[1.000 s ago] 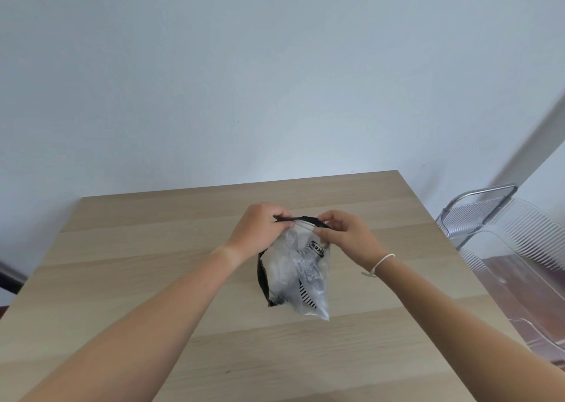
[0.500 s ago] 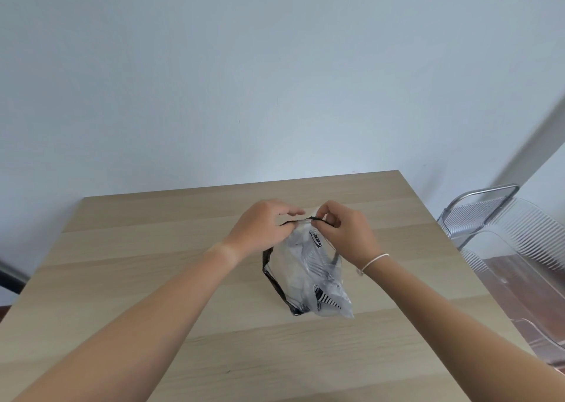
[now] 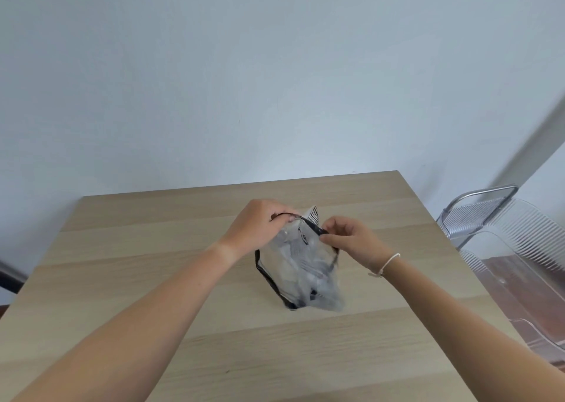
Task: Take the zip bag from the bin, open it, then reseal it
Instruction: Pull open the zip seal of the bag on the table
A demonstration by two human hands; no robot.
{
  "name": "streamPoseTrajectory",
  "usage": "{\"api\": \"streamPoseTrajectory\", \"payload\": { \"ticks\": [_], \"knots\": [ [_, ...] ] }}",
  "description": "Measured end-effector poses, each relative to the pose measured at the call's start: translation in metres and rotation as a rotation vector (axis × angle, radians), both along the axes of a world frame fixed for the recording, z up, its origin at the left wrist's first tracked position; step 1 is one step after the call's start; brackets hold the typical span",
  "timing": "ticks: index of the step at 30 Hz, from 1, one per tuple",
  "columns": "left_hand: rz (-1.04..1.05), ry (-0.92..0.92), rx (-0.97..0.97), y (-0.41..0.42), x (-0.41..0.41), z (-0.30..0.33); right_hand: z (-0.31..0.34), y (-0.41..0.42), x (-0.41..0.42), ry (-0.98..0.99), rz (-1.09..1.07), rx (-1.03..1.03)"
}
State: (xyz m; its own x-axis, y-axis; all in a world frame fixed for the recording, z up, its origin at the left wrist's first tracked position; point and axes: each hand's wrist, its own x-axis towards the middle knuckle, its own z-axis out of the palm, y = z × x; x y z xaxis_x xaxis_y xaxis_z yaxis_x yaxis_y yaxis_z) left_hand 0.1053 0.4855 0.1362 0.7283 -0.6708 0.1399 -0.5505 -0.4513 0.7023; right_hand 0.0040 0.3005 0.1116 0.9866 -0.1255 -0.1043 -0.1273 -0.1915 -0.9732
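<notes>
A clear plastic zip bag [image 3: 301, 267] with black edging and a striped panel hangs above the middle of the wooden table [image 3: 153, 248], its lower end blurred. My left hand [image 3: 260, 227] pinches the left end of its black top edge. My right hand [image 3: 351, 241] pinches the same edge further right, thumb and forefinger closed on the strip. The top strip runs slanted between both hands. Whether the zip is open or sealed is not clear. The bag's contents look pale and crumpled.
A clear ribbed plastic bin [image 3: 519, 267] with a metal frame [image 3: 477, 199] stands off the table's right edge. A plain wall rises behind the table's far edge. A dark object [image 3: 9, 279] shows at the far left.
The bag has swung and tilted, its bottom moving right and toward me. My right hand slid rightward along the top edge, so the hands are further apart.
</notes>
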Motion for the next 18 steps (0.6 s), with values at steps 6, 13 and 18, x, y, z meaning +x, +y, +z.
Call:
{"api": "streamPoseTrajectory", "payload": {
  "ticks": [6, 13, 18],
  "knots": [
    [0.106, -0.022, -0.01, -0.003, 0.001, -0.002, 0.015, 0.013, 0.007, -0.278, -0.261, -0.525],
    [0.002, -0.059, 0.07, -0.006, 0.0, 0.016, 0.024, 0.019, 0.01, -0.326, -0.184, -0.529],
    [-0.018, -0.181, 0.044, -0.009, -0.004, 0.016, 0.028, 0.019, 0.006, -0.202, -0.108, -0.328]
  ]
}}
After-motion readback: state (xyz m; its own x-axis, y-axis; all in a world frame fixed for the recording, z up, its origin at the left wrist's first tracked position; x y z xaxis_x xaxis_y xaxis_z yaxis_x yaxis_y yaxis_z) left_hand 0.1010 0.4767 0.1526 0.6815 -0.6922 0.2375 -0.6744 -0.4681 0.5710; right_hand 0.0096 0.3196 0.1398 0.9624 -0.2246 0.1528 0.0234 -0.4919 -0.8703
